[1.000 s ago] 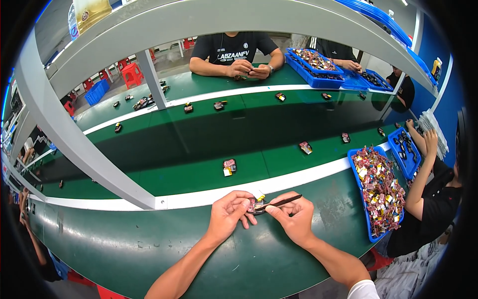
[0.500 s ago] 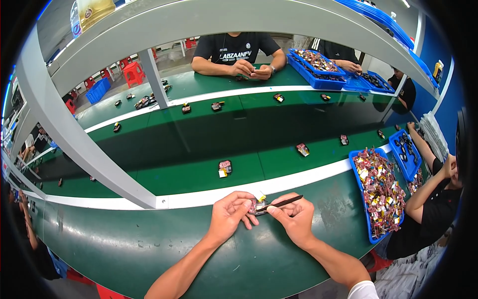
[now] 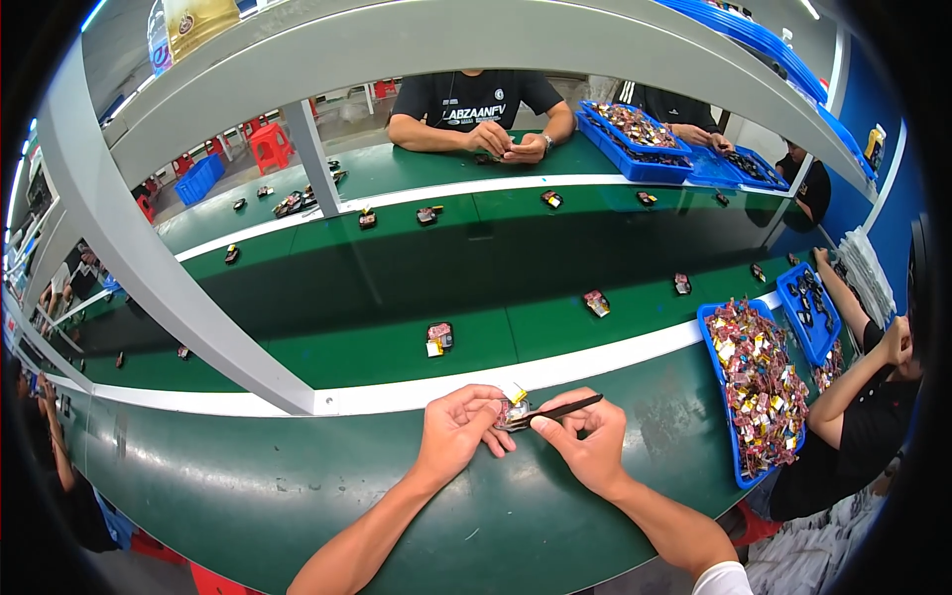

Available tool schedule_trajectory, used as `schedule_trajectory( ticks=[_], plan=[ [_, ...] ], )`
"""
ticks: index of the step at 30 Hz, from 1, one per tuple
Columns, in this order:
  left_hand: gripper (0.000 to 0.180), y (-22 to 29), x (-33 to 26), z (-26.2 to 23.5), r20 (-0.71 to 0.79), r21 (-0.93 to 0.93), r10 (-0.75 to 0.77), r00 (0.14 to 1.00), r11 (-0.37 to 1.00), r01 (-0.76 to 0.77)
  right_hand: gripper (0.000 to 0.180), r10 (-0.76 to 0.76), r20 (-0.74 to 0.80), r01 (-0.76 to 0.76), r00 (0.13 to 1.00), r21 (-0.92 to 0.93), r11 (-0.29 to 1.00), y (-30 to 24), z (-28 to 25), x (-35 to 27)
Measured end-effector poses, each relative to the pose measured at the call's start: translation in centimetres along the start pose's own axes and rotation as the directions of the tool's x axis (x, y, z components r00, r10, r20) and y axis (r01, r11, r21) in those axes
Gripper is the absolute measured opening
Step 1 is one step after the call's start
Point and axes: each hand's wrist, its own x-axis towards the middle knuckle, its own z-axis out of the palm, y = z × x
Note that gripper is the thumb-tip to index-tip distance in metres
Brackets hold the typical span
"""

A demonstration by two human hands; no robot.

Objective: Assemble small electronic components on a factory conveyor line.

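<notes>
My left hand (image 3: pixel 458 428) grips a small black casing (image 3: pixel 513 417) by its left side, between thumb and fingers, just above the green bench. Inside the casing shows a reddish circuit board, and a yellow-and-white piece (image 3: pixel 518 394) sticks up at its far edge. In my right hand (image 3: pixel 587 436) are slim black tweezers (image 3: pixel 572 406), pinched between thumb and fingers. Their tips point left and reach the casing's right side. What exactly the tips touch is too small to make out.
Beyond a white rail, a green conveyor (image 3: pixel 377 359) carries spaced-out casings with boards, one nearby (image 3: pixel 439 339). A blue tray (image 3: pixel 706 327) heaped with red boards stands right, beside a co-worker's arm (image 3: pixel 853 382). A grey post (image 3: pixel 169 248) slants at left. Another person (image 3: pixel 476 109) works opposite.
The casings on the conveyor have shifted slightly left. The tweezers' tips have moved a little within the casing; both my hands stay almost in place.
</notes>
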Motion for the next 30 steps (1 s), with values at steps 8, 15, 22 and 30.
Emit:
schedule_trajectory(
  ticks=[8,15,22,30],
  plan=[
    [0.023,-0.23,0.01,-0.06,0.008,-0.007,0.010,1.000,1.000,-0.010,0.015,-0.167,0.099,0.189,0.981,-0.275,0.943,0.41,-0.49,-0.27],
    [0.022,-0.02,0.05,-0.04,0.023,0.011,-0.002,1.000,1.000,0.002,0.012,-0.294,0.086,0.305,0.952,-0.357,0.883,-0.41,0.09,-0.10],
    [0.022,0.17,0.06,0.24,0.060,0.031,-0.005,0.998,1.000,0.003,0.015,-0.434,0.155,0.460,0.887,-0.376,0.805,-0.22,0.03,-0.12],
    [0.023,-0.18,-0.16,0.49,0.009,0.058,-0.033,0.999,0.998,0.033,0.014,-0.515,0.210,0.554,0.831,-0.393,0.734,0.00,0.15,-0.14]
  ],
)
